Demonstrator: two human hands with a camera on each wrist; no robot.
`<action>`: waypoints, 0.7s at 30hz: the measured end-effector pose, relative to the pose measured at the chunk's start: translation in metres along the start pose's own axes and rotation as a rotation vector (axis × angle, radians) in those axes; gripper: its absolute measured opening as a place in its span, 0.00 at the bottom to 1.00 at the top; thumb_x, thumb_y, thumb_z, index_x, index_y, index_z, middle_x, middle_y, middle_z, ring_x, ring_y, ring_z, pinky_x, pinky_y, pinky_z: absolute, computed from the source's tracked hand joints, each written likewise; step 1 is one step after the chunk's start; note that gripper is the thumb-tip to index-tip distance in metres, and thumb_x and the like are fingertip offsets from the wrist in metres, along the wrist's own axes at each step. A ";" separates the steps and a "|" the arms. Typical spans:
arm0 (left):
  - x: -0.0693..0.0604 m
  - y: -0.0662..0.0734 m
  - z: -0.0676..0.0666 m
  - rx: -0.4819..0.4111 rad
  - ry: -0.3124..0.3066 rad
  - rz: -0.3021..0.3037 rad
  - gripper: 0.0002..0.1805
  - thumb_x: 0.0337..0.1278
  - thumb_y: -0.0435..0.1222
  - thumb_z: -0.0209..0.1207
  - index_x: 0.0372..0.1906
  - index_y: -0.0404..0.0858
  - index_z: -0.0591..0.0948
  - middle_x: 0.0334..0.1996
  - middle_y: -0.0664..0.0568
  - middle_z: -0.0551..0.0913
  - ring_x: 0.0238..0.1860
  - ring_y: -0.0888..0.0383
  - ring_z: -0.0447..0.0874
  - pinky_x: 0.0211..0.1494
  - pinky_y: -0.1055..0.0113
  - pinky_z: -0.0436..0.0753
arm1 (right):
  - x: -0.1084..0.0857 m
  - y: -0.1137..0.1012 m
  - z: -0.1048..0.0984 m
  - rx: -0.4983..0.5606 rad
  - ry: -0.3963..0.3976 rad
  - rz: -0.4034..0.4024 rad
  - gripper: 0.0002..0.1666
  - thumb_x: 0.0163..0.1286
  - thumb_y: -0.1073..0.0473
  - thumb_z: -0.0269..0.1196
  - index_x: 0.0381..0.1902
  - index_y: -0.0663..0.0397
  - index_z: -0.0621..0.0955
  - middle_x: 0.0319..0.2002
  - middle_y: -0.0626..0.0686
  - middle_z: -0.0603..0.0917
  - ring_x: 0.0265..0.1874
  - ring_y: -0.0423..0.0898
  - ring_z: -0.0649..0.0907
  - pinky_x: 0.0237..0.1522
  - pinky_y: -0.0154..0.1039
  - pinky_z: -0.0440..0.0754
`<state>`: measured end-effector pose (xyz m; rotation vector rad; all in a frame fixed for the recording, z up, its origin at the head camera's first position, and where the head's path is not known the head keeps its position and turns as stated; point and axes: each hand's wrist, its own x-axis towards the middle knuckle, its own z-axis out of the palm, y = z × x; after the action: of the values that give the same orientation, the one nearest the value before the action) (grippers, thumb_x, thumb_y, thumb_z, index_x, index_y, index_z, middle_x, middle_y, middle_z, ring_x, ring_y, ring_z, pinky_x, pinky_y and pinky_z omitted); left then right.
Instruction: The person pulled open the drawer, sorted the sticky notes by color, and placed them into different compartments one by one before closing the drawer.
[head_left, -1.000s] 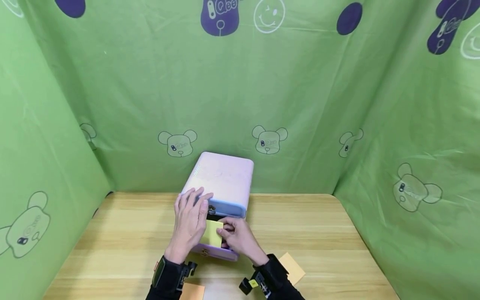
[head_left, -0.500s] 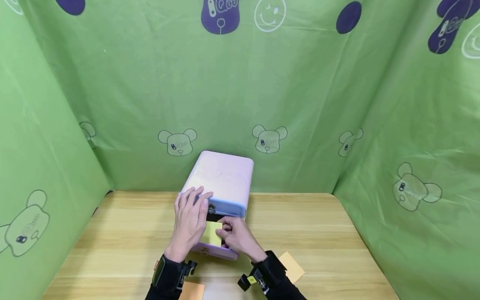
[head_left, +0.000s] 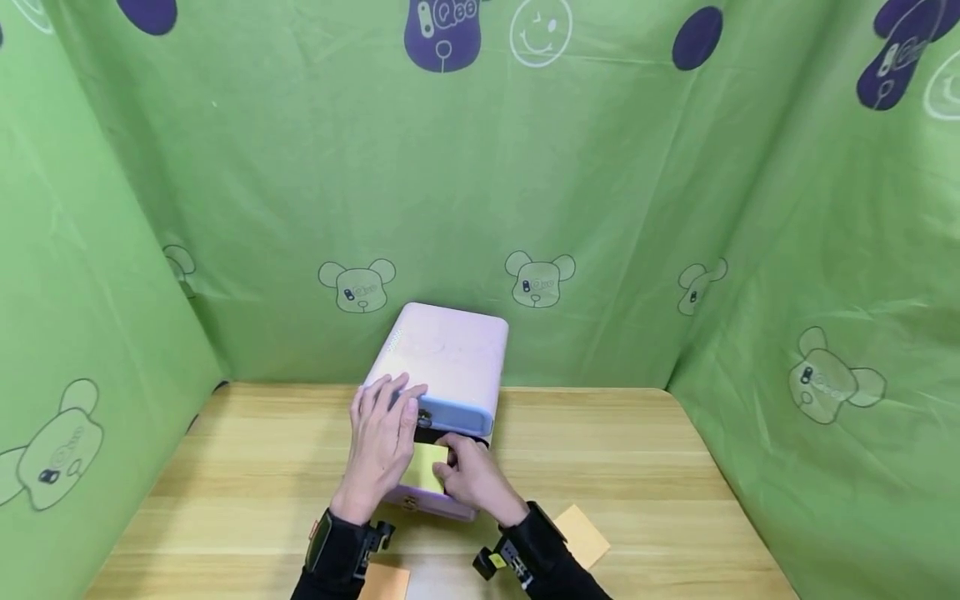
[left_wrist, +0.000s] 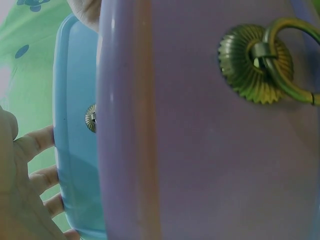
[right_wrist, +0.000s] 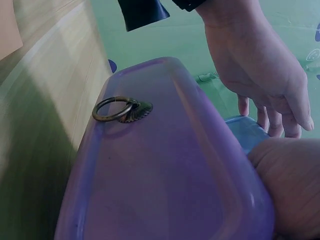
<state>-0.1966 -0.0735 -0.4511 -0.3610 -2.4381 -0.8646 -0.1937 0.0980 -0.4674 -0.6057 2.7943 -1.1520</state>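
Note:
A small two-drawer box with a pale pink top [head_left: 453, 346] stands at the table's back edge. Its blue upper drawer [head_left: 457, 416] is closed, while the purple lower drawer [head_left: 435, 502] is pulled out toward me. My left hand [head_left: 377, 450] rests its extended fingers against the blue front's left part, as the left wrist view also shows. Inside the lower drawer lies a yellow sticky note [head_left: 424, 468]. My right hand [head_left: 480, 477] reaches in from the right and pinches the note's right edge; some fingertips are hidden. A brass ring pull [right_wrist: 119, 109] hangs on the purple front.
One pale orange sticky note [head_left: 582, 536] lies on the wooden table [head_left: 637, 467] beside my right wrist. Another orange note [head_left: 385, 582] is at the bottom edge, partly behind my left sleeve. Green printed cloth [head_left: 450, 167] encloses the back and sides.
My right hand and the yellow note's right edge shift very slightly to the right, and its visible fingers look more bent. My left hand and the box stay put.

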 end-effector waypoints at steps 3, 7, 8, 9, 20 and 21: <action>0.001 0.000 0.001 0.000 -0.004 0.000 0.22 0.81 0.43 0.37 0.62 0.48 0.81 0.71 0.44 0.74 0.76 0.42 0.62 0.80 0.37 0.47 | 0.000 -0.002 0.000 -0.021 -0.037 0.038 0.23 0.67 0.62 0.67 0.57 0.66 0.80 0.31 0.54 0.85 0.21 0.37 0.76 0.27 0.33 0.78; 0.001 0.000 0.001 -0.004 -0.010 -0.001 0.22 0.81 0.43 0.38 0.62 0.48 0.80 0.71 0.43 0.74 0.76 0.41 0.62 0.80 0.37 0.47 | 0.000 -0.005 -0.002 -0.048 -0.106 0.098 0.34 0.69 0.55 0.67 0.66 0.69 0.73 0.49 0.67 0.87 0.27 0.44 0.85 0.42 0.44 0.87; 0.001 0.000 0.001 -0.004 -0.010 -0.001 0.22 0.81 0.43 0.38 0.62 0.48 0.80 0.71 0.43 0.74 0.76 0.41 0.62 0.80 0.37 0.47 | 0.000 -0.006 -0.002 -0.054 -0.117 0.108 0.35 0.69 0.53 0.67 0.67 0.69 0.73 0.54 0.69 0.85 0.31 0.46 0.87 0.47 0.48 0.88; 0.001 0.000 0.001 -0.005 -0.010 -0.002 0.22 0.81 0.43 0.38 0.62 0.48 0.80 0.71 0.43 0.74 0.76 0.41 0.61 0.80 0.37 0.46 | 0.000 -0.007 -0.003 -0.058 -0.124 0.112 0.36 0.70 0.53 0.66 0.67 0.70 0.72 0.55 0.70 0.84 0.34 0.49 0.88 0.51 0.51 0.87; -0.001 0.000 0.001 -0.016 -0.012 -0.009 0.22 0.81 0.43 0.38 0.62 0.47 0.80 0.71 0.43 0.73 0.76 0.41 0.61 0.81 0.37 0.45 | 0.000 -0.012 -0.005 -0.062 -0.177 0.126 0.41 0.70 0.49 0.67 0.68 0.73 0.69 0.62 0.73 0.79 0.59 0.65 0.82 0.61 0.59 0.82; -0.001 0.000 0.001 -0.015 -0.011 -0.009 0.22 0.81 0.43 0.38 0.62 0.47 0.80 0.71 0.43 0.73 0.76 0.41 0.61 0.81 0.37 0.45 | 0.000 -0.013 -0.005 -0.065 -0.182 0.131 0.41 0.69 0.49 0.67 0.68 0.73 0.70 0.61 0.73 0.80 0.58 0.64 0.83 0.60 0.58 0.82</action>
<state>-0.1961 -0.0727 -0.4524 -0.3620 -2.4463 -0.8874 -0.1903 0.0935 -0.4550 -0.4963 2.6802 -0.9357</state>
